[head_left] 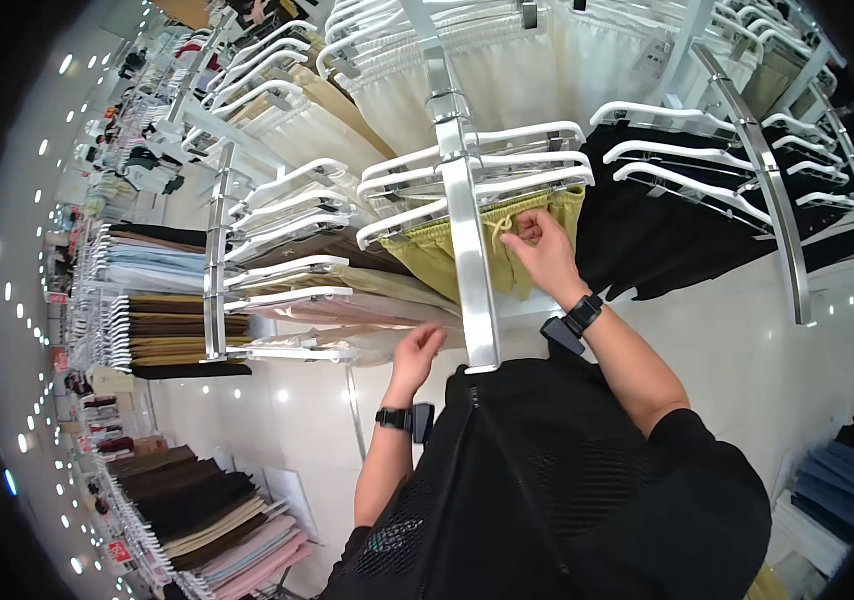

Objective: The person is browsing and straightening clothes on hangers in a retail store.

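Note:
Yellow-green elastic-waist pants (427, 247) hang from a white clip hanger (405, 221) on the central metal rail (468, 240). A pale yellow drawstring (500, 232) shows at their waistband. My right hand (544, 258) is at the front of the waistband, thumb and fingers pinched on the drawstring. Lower and to the left, my left hand (419, 357) hovers with loosely curled fingers and a small gap at the thumb, holding nothing I can see. Nearest to it is a pale pink garment (387, 314) on the left rack. Each wrist wears a black band with a device.
Black pants (662, 225) hang right of the yellow-green pair, white pants (502, 75) behind. A left metal rail (217, 260) carries beige, brown and pink garments. The central rail's end points towards my body. Further racks and folded jeans (842, 480) stand around the pale floor.

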The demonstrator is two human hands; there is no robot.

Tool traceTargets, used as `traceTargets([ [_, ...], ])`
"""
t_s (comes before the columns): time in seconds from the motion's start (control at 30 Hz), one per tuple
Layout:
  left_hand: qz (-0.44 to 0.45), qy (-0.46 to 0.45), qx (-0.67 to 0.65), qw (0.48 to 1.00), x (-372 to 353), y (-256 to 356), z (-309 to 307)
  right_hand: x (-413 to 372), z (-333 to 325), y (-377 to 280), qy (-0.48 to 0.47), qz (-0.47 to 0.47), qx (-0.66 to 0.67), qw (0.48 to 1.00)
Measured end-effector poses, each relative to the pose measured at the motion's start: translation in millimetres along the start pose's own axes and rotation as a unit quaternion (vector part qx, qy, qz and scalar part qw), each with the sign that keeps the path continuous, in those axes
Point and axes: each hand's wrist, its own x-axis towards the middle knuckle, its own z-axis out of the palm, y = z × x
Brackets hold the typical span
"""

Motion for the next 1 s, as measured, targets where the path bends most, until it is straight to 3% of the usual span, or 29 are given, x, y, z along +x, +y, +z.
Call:
traceTargets([
  [0.03,0.011,0.020,0.044,0.999,4.7,36.5,10.2,-0.8,-2.7,3.9,-0.018,-0.015,0.013,1.000],
  [0.1,0.053,0.034,-0.070,0.996,25.8,78.9,34.5,-1.5,-10.7,9.5,-0.047,-0.003,0.033,0.998],
  [0.13,0.079,0.048,-0.038,0.995,28.1,105.2,48.6,-4.4,-14.8,11.8,-0.076,-0.002,0.042,0.996],
  [0.27,0.159,0.058,-0.040,0.985,84.3,120.1,92.7,-7.4,-26.6,10.6,-0.137,0.028,0.092,0.986],
  [0.33,0.176,0.046,-0.020,0.983,77.7,144.8,109.4,-9.1,-31.6,4.8,-0.135,0.042,0.106,0.984],
  [0.57,0.176,0.025,0.068,0.982,64.5,173.5,137.7,-4.4,-23.5,28.7,-0.187,0.040,0.204,0.960],
  [0.63,0.197,0.016,0.061,0.978,61.6,167.1,142.6,0.7,-27.5,16.1,-0.210,0.142,0.305,0.918],
  [0.7,0.184,0.008,0.126,0.975,56.6,165.2,144.7,3.0,-33.0,10.4,-0.239,0.155,0.326,0.902],
  [0.8,0.177,0.048,0.099,0.978,50.5,155.9,140.6,7.2,-36.8,17.0,-0.222,0.130,0.191,0.947],
  [0.87,0.171,0.072,0.090,0.979,46.5,151.2,138.0,4.9,-36.4,20.9,-0.243,0.134,0.220,0.935],
  [0.93,0.147,0.163,0.038,0.975,47.4,152.6,136.2,2.8,-35.6,18.7,-0.268,0.136,0.248,0.921],
  [1.0,0.157,0.173,0.030,0.972,48.5,156.2,135.0,-0.7,-34.4,14.7,-0.269,0.137,0.265,0.916],
])
